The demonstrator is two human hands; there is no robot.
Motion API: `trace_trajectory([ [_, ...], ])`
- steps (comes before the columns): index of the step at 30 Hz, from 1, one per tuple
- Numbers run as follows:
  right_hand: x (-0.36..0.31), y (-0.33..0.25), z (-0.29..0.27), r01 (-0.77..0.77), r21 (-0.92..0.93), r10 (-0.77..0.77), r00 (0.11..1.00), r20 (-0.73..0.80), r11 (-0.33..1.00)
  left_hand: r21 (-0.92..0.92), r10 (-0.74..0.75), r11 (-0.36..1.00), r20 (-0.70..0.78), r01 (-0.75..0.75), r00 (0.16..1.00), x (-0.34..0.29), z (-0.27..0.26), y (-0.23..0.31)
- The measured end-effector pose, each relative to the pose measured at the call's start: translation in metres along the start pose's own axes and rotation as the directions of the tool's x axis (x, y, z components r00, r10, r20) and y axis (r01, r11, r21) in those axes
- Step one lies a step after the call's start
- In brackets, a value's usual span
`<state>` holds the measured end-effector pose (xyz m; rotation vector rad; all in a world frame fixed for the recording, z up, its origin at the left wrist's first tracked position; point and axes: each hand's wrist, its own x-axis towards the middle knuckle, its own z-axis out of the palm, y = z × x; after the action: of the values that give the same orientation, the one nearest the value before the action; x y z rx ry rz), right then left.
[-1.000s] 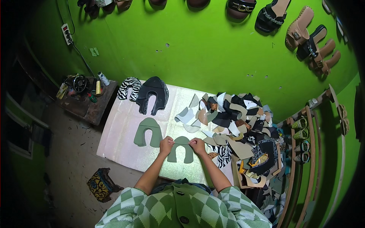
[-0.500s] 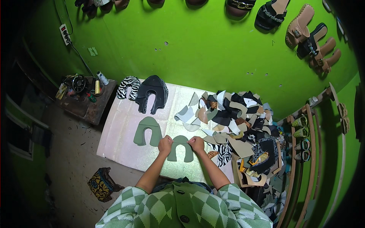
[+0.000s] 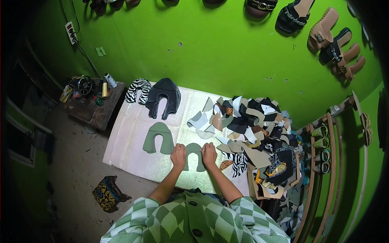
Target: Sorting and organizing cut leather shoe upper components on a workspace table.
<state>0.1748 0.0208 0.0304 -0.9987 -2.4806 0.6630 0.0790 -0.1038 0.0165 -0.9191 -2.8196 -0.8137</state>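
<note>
A green U-shaped shoe upper piece (image 3: 194, 149) lies near the front of the table, its curved end away from me and its two legs toward me. My left hand (image 3: 178, 155) is closed on its left edge, the fingers bent over it. At the opposite edge my right hand (image 3: 209, 154) pinches the same piece. Just left of my left hand rests a small stack of similar green pieces (image 3: 158, 133). Farther back are a stack of black U-shaped pieces (image 3: 165, 95) and a zebra-patterned one (image 3: 138, 90) beside it.
A heap of material scraps (image 3: 247, 121) covers the table's right side, with an open box (image 3: 269, 194) of scraps in front. A small dark table (image 3: 91, 111) with thread spools stands left. A wooden rack (image 3: 312, 178) is at right; sandals (image 3: 291, 18) hang on the green wall.
Both hands have shifted slightly along the edges of the green piece, and the left hand now covers more of its left side. The piece stays in nearly the same place.
</note>
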Motion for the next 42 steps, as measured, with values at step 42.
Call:
trace_trajectory([
  [42, -0.012, 0.011, 0.005, -0.246, -0.060, 0.253, 0.952, 0.173, 0.967, 0.012, -0.228, 0.973, 0.172, 0.229, 0.958, 0.000, 0.004, 0.015],
])
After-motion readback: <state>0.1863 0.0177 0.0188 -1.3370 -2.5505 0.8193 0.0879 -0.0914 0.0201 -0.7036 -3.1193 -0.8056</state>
